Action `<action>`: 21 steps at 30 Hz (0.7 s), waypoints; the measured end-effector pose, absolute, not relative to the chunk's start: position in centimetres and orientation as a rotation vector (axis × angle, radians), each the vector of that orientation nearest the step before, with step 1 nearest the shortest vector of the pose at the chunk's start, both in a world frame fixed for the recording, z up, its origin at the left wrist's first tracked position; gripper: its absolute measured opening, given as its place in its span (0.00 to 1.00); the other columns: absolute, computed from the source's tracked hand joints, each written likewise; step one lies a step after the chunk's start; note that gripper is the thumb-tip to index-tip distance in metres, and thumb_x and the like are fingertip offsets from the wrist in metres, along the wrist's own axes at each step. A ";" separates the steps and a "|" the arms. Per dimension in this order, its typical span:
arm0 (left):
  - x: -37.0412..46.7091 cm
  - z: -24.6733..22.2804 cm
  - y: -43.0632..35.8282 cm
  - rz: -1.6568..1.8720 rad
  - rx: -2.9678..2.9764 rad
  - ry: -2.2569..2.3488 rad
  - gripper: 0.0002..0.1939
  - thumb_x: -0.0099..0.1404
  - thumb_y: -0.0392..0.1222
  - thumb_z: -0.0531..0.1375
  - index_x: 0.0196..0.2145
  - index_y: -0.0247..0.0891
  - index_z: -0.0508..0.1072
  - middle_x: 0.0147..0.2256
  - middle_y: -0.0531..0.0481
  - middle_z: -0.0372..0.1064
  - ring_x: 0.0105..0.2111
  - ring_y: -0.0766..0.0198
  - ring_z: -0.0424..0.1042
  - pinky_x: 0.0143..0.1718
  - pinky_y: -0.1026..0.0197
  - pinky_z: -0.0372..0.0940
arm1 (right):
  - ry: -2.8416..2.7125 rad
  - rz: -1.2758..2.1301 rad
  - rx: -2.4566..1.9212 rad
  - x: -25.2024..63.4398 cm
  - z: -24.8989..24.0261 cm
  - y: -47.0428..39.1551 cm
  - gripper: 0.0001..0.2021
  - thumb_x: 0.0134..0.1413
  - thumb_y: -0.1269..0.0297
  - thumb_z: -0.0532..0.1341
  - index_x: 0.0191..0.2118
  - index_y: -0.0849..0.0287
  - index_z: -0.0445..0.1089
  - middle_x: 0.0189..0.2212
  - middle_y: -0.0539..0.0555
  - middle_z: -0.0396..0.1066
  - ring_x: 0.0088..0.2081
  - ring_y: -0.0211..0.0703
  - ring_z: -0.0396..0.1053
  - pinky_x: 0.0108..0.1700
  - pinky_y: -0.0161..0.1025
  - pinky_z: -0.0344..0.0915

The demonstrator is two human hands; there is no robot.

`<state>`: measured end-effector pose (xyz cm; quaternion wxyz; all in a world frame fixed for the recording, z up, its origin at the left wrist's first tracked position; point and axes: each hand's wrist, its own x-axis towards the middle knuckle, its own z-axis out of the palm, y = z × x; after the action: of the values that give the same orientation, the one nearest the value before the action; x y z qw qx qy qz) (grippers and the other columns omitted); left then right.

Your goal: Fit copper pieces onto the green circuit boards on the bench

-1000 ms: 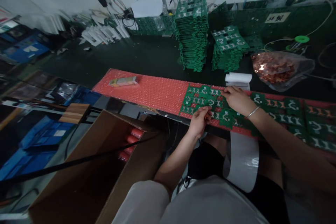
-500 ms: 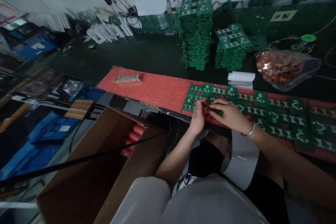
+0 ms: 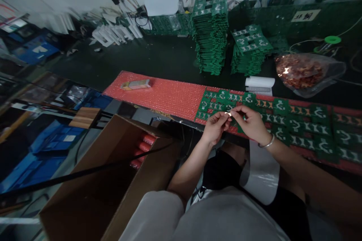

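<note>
In the head view, centre frame, our left hand [image 3: 215, 128] and right hand [image 3: 250, 123] pinch one small shiny piece [image 3: 229, 114] between fingertips above the green boards [image 3: 285, 122]. Such a light grip could drop it off the worktop [image 3: 158, 58] edge into the cardboard box [image 3: 93, 188].

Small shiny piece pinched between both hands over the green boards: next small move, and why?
Probably lower it onto a green circuit board just below. The left hand and right hand meet fingertip to fingertip on the small shiny piece, held just above the row of boards on the red bubble-wrap strip. What the piece is cannot be made out.
</note>
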<state>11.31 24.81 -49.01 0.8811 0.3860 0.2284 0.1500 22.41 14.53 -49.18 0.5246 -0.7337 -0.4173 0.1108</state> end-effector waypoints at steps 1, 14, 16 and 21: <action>11.3 -49.1 24.9 0.324 0.812 0.485 0.21 0.50 0.51 0.73 0.31 0.32 0.71 0.27 0.51 0.66 0.23 0.74 0.59 0.24 0.68 0.50 | -1.060 0.211 -1.766 22.3 -49.0 14.4 0.12 0.64 0.54 0.58 0.36 0.56 0.71 0.32 0.53 0.74 0.35 0.43 0.71 0.38 0.39 0.68; 10.5 -49.3 26.8 0.183 1.132 0.463 0.25 0.54 0.59 0.68 0.32 0.32 0.73 0.22 0.56 0.60 0.19 0.76 0.52 0.21 0.65 0.42 | -1.725 -0.053 -1.836 26.0 -47.9 14.1 0.10 0.65 0.59 0.57 0.44 0.56 0.73 0.39 0.57 0.72 0.44 0.48 0.69 0.51 0.48 0.68; 10.6 -49.2 26.6 0.220 1.105 0.494 0.27 0.55 0.62 0.67 0.36 0.32 0.74 0.26 0.54 0.62 0.20 0.75 0.54 0.21 0.66 0.43 | -1.582 -0.139 -1.911 27.8 -49.5 15.0 0.11 0.65 0.58 0.56 0.42 0.57 0.73 0.38 0.58 0.72 0.43 0.49 0.70 0.50 0.48 0.69; 10.6 -49.6 26.1 0.215 1.135 0.515 0.28 0.54 0.63 0.66 0.37 0.32 0.74 0.27 0.53 0.64 0.22 0.74 0.57 0.22 0.66 0.48 | -1.513 -0.228 -2.084 31.4 -53.0 16.8 0.13 0.65 0.59 0.54 0.40 0.60 0.74 0.37 0.59 0.71 0.43 0.52 0.68 0.48 0.51 0.68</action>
<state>10.62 26.08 -49.58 0.8066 0.5304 0.2408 0.1005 31.43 16.81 -52.99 0.2745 -0.7752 -0.5626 -0.0847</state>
